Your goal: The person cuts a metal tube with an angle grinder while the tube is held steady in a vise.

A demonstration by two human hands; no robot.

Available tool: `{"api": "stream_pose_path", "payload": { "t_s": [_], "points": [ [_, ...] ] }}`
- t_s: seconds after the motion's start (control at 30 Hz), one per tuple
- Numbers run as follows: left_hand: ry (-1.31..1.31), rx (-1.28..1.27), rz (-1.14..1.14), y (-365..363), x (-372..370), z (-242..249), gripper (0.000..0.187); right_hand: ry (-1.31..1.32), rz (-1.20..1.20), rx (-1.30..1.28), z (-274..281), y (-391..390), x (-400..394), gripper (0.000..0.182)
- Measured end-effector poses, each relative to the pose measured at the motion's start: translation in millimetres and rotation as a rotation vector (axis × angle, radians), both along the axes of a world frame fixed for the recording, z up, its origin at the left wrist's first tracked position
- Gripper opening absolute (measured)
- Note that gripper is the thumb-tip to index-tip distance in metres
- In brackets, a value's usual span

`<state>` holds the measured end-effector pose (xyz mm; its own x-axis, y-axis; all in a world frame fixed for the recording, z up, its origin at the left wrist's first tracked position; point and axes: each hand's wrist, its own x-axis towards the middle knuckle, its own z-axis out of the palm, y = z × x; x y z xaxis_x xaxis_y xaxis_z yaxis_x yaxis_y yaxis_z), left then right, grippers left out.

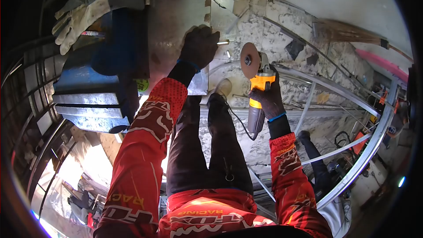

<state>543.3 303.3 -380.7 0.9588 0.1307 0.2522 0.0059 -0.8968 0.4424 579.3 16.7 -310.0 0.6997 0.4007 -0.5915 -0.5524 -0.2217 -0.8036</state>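
My right hand, in a dark knitted glove, is wrapped round the yellow and grey body of an angle grinder. Its brown disc points up and faces left, and a black cord hangs from its lower end. My left hand, also gloved, is closed over a flat metal sheet on the bench. A short shiny metal piece shows right beside its knuckles; what the fingers hold I cannot tell. A blue bench vise stands to the left of this hand.
Leather work gloves lie behind the vise, near a red and white marker. A curved metal frame with crossbars fills the right side. Another person's leg shows beyond my right sleeve. Metal bars lie along the stained floor.
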Motion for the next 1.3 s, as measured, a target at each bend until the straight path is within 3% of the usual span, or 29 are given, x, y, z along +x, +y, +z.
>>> {"api": "stream_pose_path", "payload": {
  "t_s": [0.27,0.5,0.7,0.97,1.3],
  "points": [
    [0.12,0.012,-0.023,5,3,2,0.029,-0.033,-0.024,0.004,-6,5,1,0.095],
    [0.074,0.045,-0.092,8,1,6,0.027,-0.031,0.021,-0.028,-7,7,-3,0.094],
    [0.172,0.182,0.018,2,-4,13,0.023,-0.047,0.075,-0.015,-11,8,-5,0.095],
    [0.014,0.106,0.076,-1,-7,6,0.032,-0.059,0.086,-0.014,-17,13,-3,0.098],
    [0.055,0.025,0.13,-9,-11,11,0.039,-0.064,0.107,-0.009,-17,22,0,0.097]
  ]
}}
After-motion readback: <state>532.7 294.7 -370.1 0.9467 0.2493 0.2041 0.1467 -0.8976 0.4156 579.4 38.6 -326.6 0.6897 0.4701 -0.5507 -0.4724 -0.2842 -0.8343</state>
